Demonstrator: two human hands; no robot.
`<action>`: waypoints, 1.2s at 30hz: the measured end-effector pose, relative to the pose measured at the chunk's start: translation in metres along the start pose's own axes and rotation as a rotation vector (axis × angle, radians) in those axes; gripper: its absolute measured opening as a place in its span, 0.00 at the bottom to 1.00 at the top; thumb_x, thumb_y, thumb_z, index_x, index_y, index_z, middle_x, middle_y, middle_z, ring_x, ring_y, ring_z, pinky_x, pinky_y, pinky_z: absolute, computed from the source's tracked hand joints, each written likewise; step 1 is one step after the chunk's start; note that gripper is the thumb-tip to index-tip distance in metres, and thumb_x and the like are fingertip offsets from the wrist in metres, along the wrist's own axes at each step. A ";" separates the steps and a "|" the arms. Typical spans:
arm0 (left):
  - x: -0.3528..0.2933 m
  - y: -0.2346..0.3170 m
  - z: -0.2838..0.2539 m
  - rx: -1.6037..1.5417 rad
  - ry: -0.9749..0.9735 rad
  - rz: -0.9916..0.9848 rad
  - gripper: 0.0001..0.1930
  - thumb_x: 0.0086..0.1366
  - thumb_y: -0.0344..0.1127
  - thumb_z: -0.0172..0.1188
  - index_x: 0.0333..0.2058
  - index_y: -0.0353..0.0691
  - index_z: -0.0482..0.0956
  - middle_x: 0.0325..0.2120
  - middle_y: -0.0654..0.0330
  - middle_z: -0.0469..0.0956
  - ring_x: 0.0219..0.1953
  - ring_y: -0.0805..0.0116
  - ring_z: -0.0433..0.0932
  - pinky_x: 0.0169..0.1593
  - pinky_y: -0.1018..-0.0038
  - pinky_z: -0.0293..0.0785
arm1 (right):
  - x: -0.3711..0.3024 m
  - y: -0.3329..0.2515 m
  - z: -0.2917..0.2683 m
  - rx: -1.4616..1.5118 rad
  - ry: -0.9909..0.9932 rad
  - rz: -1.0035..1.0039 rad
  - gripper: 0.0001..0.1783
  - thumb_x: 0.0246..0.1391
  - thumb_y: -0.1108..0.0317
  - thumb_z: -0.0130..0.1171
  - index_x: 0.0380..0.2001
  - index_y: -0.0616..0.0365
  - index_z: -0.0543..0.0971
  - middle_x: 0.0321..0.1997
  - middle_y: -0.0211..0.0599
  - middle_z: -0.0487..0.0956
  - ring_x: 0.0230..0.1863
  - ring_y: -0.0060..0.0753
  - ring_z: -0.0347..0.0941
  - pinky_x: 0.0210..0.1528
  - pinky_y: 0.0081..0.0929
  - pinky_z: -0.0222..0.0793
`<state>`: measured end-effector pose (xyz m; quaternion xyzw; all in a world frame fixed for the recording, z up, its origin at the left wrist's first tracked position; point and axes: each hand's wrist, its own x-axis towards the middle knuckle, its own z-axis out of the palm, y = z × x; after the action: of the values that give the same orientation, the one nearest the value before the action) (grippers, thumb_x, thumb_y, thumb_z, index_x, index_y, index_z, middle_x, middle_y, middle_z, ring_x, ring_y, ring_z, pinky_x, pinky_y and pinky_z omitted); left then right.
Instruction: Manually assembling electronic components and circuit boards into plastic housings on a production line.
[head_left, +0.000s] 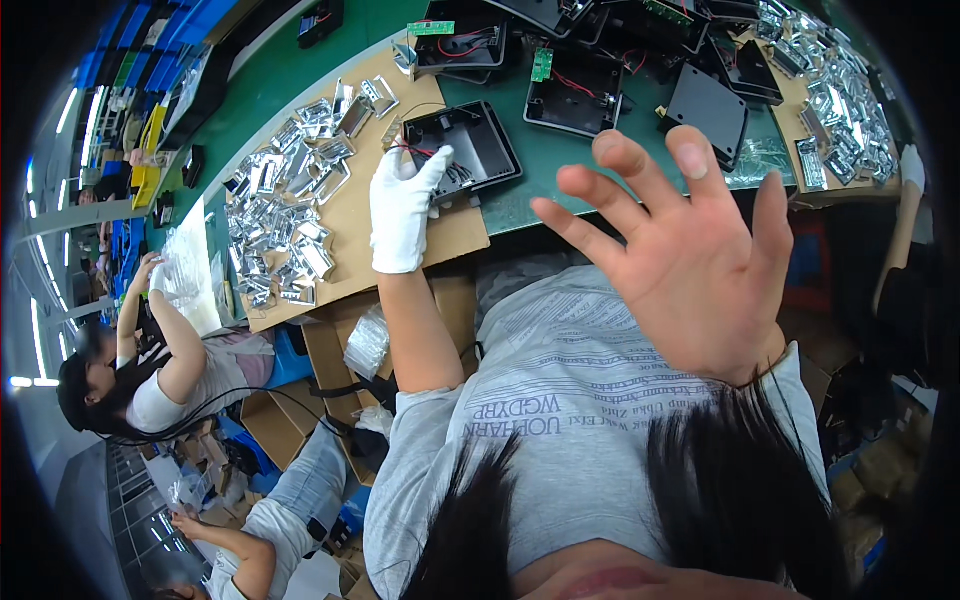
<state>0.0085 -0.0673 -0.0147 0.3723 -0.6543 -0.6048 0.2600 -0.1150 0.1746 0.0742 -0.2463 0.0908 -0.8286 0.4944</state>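
My left hand (398, 218), in a white glove, grips the near left edge of an open black plastic housing (492, 150). Thin red and dark wires (428, 152) run by its thumb and fingertips into the housing. My bare right hand (690, 265) is raised in front of me, palm showing and fingers spread, with nothing in it. Beyond it on the green work surface lies another open black housing (572, 112), with red wires and a small green circuit board (542, 65). To its right a flat black cover (706, 112) leans on other parts.
Shiny metal brackets (285, 205) are heaped on cardboard (452, 232) at the left; another heap (835, 115) lies at the far right. More black housings (460, 52) crowd the back. Co-workers sit at the left (175, 375), and a gloved hand (912, 168) shows at the right edge.
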 end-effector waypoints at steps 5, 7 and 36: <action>-0.001 0.000 0.003 -0.056 0.012 0.017 0.16 0.64 0.35 0.72 0.47 0.35 0.81 0.29 0.63 0.83 0.24 0.81 0.75 0.22 0.86 0.66 | 0.002 0.000 -0.001 -0.038 0.042 0.009 0.19 0.71 0.43 0.47 0.52 0.43 0.67 0.65 0.44 0.68 0.61 0.46 0.68 0.73 0.58 0.53; -0.003 0.006 0.006 -0.100 -0.011 -0.003 0.17 0.64 0.33 0.72 0.50 0.35 0.81 0.32 0.62 0.83 0.27 0.80 0.77 0.27 0.87 0.71 | 0.004 0.001 -0.003 -0.096 0.082 0.002 0.15 0.71 0.50 0.51 0.51 0.45 0.68 0.63 0.44 0.71 0.60 0.45 0.70 0.70 0.53 0.59; -0.002 0.009 -0.004 -0.037 0.004 0.096 0.21 0.68 0.26 0.63 0.59 0.32 0.75 0.50 0.52 0.81 0.45 0.66 0.82 0.52 0.74 0.78 | 0.029 0.064 -0.102 -2.100 -0.343 -0.419 0.11 0.52 0.65 0.70 0.39 0.50 0.83 0.42 0.25 0.82 0.49 0.30 0.75 0.50 0.29 0.72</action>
<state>0.0117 -0.0681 -0.0047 0.3368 -0.6596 -0.6029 0.2965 -0.1277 0.1082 -0.0298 -0.6697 0.6406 -0.3597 -0.1085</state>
